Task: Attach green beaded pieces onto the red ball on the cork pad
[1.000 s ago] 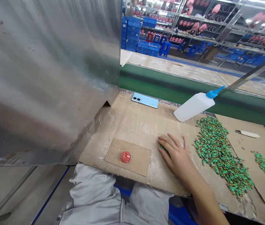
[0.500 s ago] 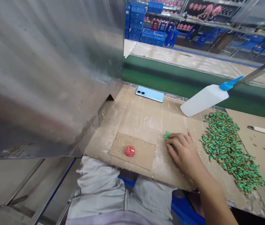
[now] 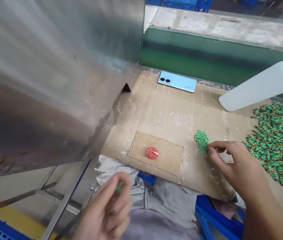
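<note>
Galvanized steel sheeting (image 3: 56, 83) fills the left of my view, dull and scuffed, and past the far edge of my work surface runs a green-sided conveyor (image 3: 193, 56) with a pale, dusty top. Below the near edge, my grey work trousers (image 3: 166, 203) cover my lap, with a blue metal frame (image 3: 218, 216) just beside them.

Looking down from my head camera, I see the tabletop (image 3: 171, 116), a worn, plaster-streaked pale board. A light-blue smartphone (image 3: 177, 81) lies at its far edge, camera lenses up, and a white plastic squeeze bottle (image 3: 263, 85) lies near the right side, its blue tip out of frame. A rough, grit-covered square of brown board (image 3: 156, 153) sits near the front edge, carrying a round, shiny red object (image 3: 152, 153) on it.

Two lots of tiny green-and-gold pieces lie on the tabletop: a large spread pile (image 3: 278, 146) at the right and a small heap (image 3: 201, 141) closer to the middle, well apart from the red object.

My right hand (image 3: 233, 163) is closed into a pinch right at the edge of the small heap; I cannot tell whether it has caught any pieces. My left hand (image 3: 103, 210), blurred, hangs over my lap beyond the tabletop, its fingers curled around a small green piece (image 3: 118, 188).
</note>
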Tool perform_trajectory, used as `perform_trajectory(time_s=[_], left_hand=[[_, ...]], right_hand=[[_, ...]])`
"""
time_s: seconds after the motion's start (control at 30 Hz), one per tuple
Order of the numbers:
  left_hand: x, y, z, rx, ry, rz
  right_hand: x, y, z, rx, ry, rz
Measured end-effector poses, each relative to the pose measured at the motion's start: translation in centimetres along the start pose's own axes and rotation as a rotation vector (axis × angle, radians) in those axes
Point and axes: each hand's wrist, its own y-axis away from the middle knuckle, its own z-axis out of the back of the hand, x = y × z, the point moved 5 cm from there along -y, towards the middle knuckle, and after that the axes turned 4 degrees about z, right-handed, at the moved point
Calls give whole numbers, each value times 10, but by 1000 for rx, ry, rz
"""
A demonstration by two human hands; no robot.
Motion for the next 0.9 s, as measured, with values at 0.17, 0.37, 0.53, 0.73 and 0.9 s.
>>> perform_trajectory(time_s=[0.17, 0.37, 0.53, 0.73, 0.9], left_hand=[[27, -38, -37, 198, 129, 199], [25, -47, -49, 344, 50, 180], [25, -54, -47, 440, 0, 205], [25, -56, -50, 388, -194, 120], [21, -53, -56, 388, -472, -36]], right_hand=[[11, 4, 8, -23, -26, -157], [28, 10, 7, -63, -66, -283], [38, 16, 6, -75, -74, -418], [81, 19, -9, -75, -836, -477], [110, 18, -25, -2, -1110, -414]])
